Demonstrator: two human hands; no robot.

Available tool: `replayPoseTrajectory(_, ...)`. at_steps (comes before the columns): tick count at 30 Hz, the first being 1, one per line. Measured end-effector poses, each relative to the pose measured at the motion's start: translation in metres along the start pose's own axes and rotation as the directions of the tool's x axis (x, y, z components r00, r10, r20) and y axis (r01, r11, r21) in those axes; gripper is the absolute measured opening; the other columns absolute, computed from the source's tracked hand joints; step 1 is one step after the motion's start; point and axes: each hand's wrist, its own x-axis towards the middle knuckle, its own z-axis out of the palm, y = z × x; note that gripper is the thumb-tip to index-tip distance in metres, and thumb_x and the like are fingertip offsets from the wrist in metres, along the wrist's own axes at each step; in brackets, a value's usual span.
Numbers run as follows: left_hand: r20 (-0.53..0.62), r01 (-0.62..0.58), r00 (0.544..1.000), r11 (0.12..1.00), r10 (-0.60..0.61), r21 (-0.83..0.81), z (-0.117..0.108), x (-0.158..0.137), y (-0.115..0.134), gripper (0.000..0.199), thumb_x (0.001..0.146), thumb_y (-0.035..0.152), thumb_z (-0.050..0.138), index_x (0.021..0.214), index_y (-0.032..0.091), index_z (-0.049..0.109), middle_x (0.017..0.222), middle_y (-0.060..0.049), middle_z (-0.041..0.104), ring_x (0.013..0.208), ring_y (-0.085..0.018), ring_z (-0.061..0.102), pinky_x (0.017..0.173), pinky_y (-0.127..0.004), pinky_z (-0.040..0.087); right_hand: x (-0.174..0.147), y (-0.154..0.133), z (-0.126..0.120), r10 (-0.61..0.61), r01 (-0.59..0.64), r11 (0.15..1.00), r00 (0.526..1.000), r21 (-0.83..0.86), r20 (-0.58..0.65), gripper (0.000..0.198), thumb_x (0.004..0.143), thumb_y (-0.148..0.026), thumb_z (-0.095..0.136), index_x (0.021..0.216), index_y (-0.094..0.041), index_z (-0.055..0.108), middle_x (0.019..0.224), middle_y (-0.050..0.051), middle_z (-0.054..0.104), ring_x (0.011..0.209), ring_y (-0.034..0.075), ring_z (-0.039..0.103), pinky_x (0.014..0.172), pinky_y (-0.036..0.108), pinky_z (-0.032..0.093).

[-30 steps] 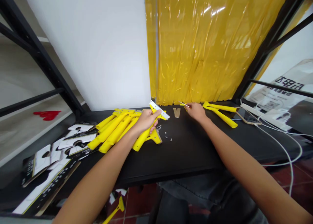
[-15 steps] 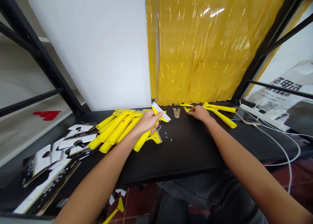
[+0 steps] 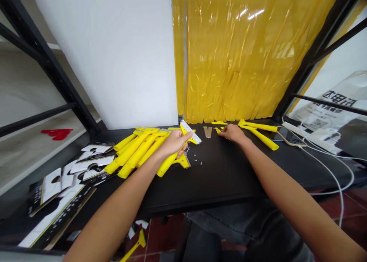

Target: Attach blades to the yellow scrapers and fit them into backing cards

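My left hand is closed around a yellow scraper, its head with a pale metal plate tilted up past my thumb. Under that hand another yellow scraper lies on the black tabletop, with small screws scattered beside it. My right hand is at the back of the table, fingers pinched together next to a small yellow piece. What sits between those fingertips is too small to tell. Two thin brownish strips, like blades in paper, lie between my hands. Behind them rests a flat yellow strip.
Several yellow scrapers are piled left of my left hand. Printed cards spread further left. To the right lie two yellow handles, a phone and white cables. Yellow plastic curtain hangs behind the table.
The view has shifted very slightly. My left hand keeps its hold on the scraper, and my right hand stays in nearly the same place, its fingertips moved a little at the small yellow piece.
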Motion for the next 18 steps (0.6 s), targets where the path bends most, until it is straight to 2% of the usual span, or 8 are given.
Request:
replayPoseTrajectory(2,0.03,-0.009,1.0,1.0,0.008,0.008,0.0,0.0,-0.001,0.051,0.095,0.052,0.059,0.055,0.023,0.046,0.041,0.0,0.047,0.029,-0.011,0.042,0.032,-0.026,0.035,0.0,-0.001,-0.001,0.01,-0.016,0.993,0.998,0.113,0.061,0.015,0.074,-0.03,0.081,0.078,-0.015,0.078,0.077,0.007,0.073,0.073,0.019,0.065,0.064,0.028,0.044)
replayPoseTrajectory(4,0.063,-0.016,0.998,1.0,0.016,0.001,-0.001,0.0,-0.002,0.048,0.095,0.051,0.06,0.059,0.022,0.048,0.042,0.001,0.048,0.029,-0.011,0.042,0.033,-0.026,0.035,-0.001,0.001,-0.004,0.016,-0.045,0.977,0.99,0.209,0.139,0.013,0.071,-0.025,0.082,0.076,-0.015,0.077,0.068,0.003,0.068,0.061,0.014,0.058,0.057,0.026,0.041)
replayPoseTrajectory(8,0.084,-0.017,0.996,1.0,0.017,0.001,0.0,0.0,-0.002,0.044,0.094,0.051,0.062,0.064,0.022,0.05,0.045,0.002,0.051,0.03,-0.01,0.041,0.032,-0.025,0.035,-0.005,0.006,-0.007,0.045,-0.13,0.942,0.962,0.309,0.268,0.025,0.065,-0.032,0.087,0.075,-0.015,0.072,0.053,-0.004,0.054,0.044,0.009,0.038,0.044,0.026,0.026)
replayPoseTrajectory(10,0.089,-0.005,0.996,1.0,0.004,0.009,0.0,-0.001,0.0,0.046,0.095,0.051,0.061,0.062,0.023,0.047,0.043,0.002,0.049,0.03,-0.01,0.04,0.033,-0.024,0.035,-0.008,0.006,-0.007,0.042,-0.145,0.914,0.963,0.378,0.267,0.033,0.059,-0.035,0.09,0.07,-0.016,0.065,0.05,-0.006,0.048,0.044,0.008,0.034,0.044,0.025,0.021)
replayPoseTrajectory(13,0.096,0.009,0.995,1.0,-0.01,0.005,0.0,-0.003,0.003,0.047,0.095,0.051,0.061,0.06,0.023,0.046,0.041,0.002,0.047,0.029,-0.01,0.04,0.032,-0.024,0.035,-0.012,-0.001,-0.011,-0.037,-0.077,0.849,0.978,0.523,0.204,0.043,0.057,-0.042,0.092,0.064,-0.017,0.057,0.052,-0.007,0.044,0.047,0.006,0.03,0.046,0.025,0.018)
replayPoseTrajectory(15,0.094,0.012,0.995,1.0,-0.012,0.005,0.0,-0.002,0.003,0.046,0.095,0.051,0.061,0.06,0.023,0.047,0.042,0.001,0.047,0.029,-0.01,0.04,0.032,-0.024,0.035,-0.017,-0.011,-0.017,-0.111,-0.028,0.792,0.976,0.61,0.188,0.044,0.062,-0.05,0.089,0.072,-0.017,0.061,0.054,-0.007,0.042,0.048,0.006,0.026,0.046,0.025,0.015)
replayPoseTrajectory(16,0.091,0.013,0.996,1.0,-0.014,0.007,-0.001,-0.002,0.002,0.046,0.095,0.05,0.06,0.061,0.022,0.049,0.043,0.001,0.048,0.03,-0.01,0.041,0.032,-0.024,0.035,-0.021,-0.017,-0.021,-0.148,-0.016,0.756,0.97,0.655,0.194,0.045,0.064,-0.053,0.087,0.079,-0.017,0.064,0.055,-0.008,0.04,0.047,0.006,0.024,0.046,0.025,0.014)
replayPoseTrajectory(18,0.079,0.02,0.997,1.0,-0.02,0.003,-0.001,0.0,-0.001,0.042,0.095,0.049,0.059,0.064,0.021,0.052,0.045,0.0,0.051,0.03,-0.01,0.043,0.032,-0.024,0.035,-0.031,-0.032,-0.028,-0.26,0.002,0.624,0.944,0.782,0.205,0.047,0.067,-0.055,0.086,0.089,-0.018,0.067,0.056,-0.009,0.037,0.047,0.005,0.02,0.046,0.025,0.011)
